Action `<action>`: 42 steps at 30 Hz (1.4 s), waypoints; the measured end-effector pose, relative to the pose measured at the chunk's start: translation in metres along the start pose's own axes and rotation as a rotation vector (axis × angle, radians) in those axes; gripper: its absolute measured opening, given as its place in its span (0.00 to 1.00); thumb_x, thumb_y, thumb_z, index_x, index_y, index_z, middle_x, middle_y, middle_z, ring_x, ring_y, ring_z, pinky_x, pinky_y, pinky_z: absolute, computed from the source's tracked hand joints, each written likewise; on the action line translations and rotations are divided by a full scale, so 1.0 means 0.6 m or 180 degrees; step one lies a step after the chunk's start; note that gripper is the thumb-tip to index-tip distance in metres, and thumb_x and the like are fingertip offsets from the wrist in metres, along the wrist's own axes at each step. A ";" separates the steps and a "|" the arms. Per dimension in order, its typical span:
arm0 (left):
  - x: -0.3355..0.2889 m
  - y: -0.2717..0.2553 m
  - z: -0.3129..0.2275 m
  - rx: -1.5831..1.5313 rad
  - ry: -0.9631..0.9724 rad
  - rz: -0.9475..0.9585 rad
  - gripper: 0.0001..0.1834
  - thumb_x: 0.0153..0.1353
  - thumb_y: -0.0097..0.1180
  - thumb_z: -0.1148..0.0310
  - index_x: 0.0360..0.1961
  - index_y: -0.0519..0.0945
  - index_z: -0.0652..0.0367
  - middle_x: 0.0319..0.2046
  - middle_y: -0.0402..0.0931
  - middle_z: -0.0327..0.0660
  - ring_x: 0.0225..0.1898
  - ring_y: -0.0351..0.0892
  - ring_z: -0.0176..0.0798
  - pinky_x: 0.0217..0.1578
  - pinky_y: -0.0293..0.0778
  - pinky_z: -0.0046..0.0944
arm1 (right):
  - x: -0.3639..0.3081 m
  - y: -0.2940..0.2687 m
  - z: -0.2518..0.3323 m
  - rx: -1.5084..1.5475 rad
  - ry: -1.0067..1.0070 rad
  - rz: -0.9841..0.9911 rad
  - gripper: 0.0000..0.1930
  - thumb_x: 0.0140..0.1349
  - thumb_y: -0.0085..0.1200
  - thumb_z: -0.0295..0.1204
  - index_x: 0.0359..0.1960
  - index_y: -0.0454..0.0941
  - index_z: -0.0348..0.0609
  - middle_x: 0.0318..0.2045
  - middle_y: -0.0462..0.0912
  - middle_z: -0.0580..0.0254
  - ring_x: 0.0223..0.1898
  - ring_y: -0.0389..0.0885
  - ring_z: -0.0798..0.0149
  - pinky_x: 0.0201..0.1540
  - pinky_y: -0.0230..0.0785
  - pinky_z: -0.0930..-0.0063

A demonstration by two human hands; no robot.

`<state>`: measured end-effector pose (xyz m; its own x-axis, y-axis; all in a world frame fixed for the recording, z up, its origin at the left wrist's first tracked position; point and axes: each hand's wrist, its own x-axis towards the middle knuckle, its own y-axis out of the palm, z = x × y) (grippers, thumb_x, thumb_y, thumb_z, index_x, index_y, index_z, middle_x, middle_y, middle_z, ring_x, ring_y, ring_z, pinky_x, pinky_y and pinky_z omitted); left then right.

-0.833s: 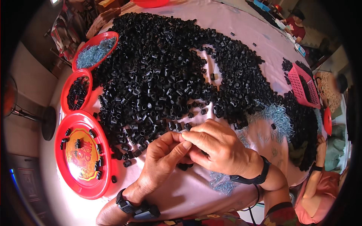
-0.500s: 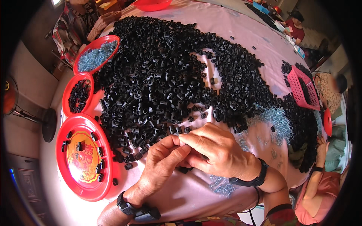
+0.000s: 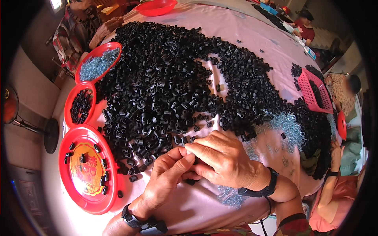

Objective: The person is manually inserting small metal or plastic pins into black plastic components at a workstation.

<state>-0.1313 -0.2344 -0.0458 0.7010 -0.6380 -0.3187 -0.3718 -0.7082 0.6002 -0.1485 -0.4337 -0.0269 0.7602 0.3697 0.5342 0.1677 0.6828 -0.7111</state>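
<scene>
Your left hand (image 3: 167, 170), right hand (image 3: 225, 157): pinched closed, touching; can't tell on what.
Red plate (image 3: 67, 189), your left: few black pieces (image 3: 104, 163), seemingly done.
Black heap (image 3: 157, 78): on desk (image 3: 252, 24), apparently much left.

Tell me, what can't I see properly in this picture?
All in the head view:
What's between the left grip and right grip: fingers cover it.
Shapes of single blue bits: too small.
Bottom of the black pile: buried under its top.
Part of the fan: cut off by the dark round edge.
</scene>
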 end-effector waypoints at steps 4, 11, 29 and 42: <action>-0.001 -0.010 0.007 0.0236 -0.0098 0.0039 0.15 0.78 0.50 0.66 0.55 0.80 0.66 0.43 0.85 0.46 0.42 0.88 0.39 0.48 0.86 0.38 | -0.002 0.000 -0.007 0.0005 0.0031 -0.0049 0.27 0.44 0.71 0.25 0.51 0.83 0.36 0.41 0.86 0.57 0.40 0.84 0.53 0.43 0.75 0.60; -0.002 -0.007 0.005 0.0302 -0.0148 -0.0002 0.16 0.79 0.50 0.65 0.52 0.82 0.67 0.43 0.86 0.48 0.42 0.88 0.39 0.46 0.87 0.38 | -0.005 -0.005 -0.004 -0.0105 -0.0012 0.0355 0.22 0.55 0.67 0.27 0.51 0.79 0.29 0.40 0.82 0.50 0.43 0.82 0.49 0.50 0.76 0.58; 0.001 -0.012 -0.005 -0.0457 -0.0225 0.0343 0.20 0.79 0.49 0.61 0.56 0.81 0.68 0.48 0.85 0.48 0.50 0.85 0.39 0.56 0.81 0.41 | 0.000 0.000 -0.016 0.0156 -0.0172 -0.0075 0.22 0.54 0.72 0.32 0.50 0.84 0.35 0.42 0.87 0.53 0.39 0.85 0.54 0.42 0.77 0.61; 0.003 -0.019 -0.013 -0.0350 -0.0219 -0.0007 0.11 0.71 0.63 0.70 0.51 0.85 0.60 0.43 0.87 0.40 0.41 0.86 0.32 0.46 0.83 0.33 | 0.010 -0.002 -0.011 0.0392 -0.0147 -0.0152 0.20 0.55 0.70 0.28 0.50 0.83 0.37 0.45 0.84 0.54 0.45 0.84 0.53 0.47 0.79 0.61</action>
<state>-0.1208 -0.2252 -0.0473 0.6568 -0.6585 -0.3674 -0.2988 -0.6746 0.6750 -0.1402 -0.4365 -0.0259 0.7231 0.3616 0.5885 0.1226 0.7713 -0.6246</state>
